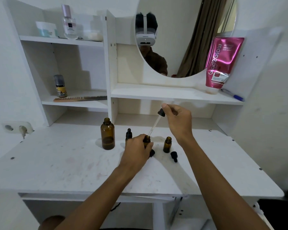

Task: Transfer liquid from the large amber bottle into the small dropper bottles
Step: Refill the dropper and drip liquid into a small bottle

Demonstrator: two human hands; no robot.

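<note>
The large amber bottle [107,134] stands uncapped on the white desk [73,165], a little dark liquid at its bottom. My left hand [136,149] grips a small open amber bottle [146,139]. My right hand [178,121] pinches a black-capped glass dropper [156,122], tilted, with its tip at that bottle's mouth. Behind my left hand stands a capped small dropper bottle [128,133]. Another small amber bottle [167,144] stands open to the right, with its black dropper cap [174,156] lying in front of it. A further black cap [152,153] peeks out beside my left hand.
A white shelf unit with a round mirror [186,39] rises behind the desk. A pink tube [220,63] and a blue pen [233,95] rest on the shelf just above my right hand. A comb [80,98] and a small can [60,86] sit at left. A wall socket [17,128] is far left.
</note>
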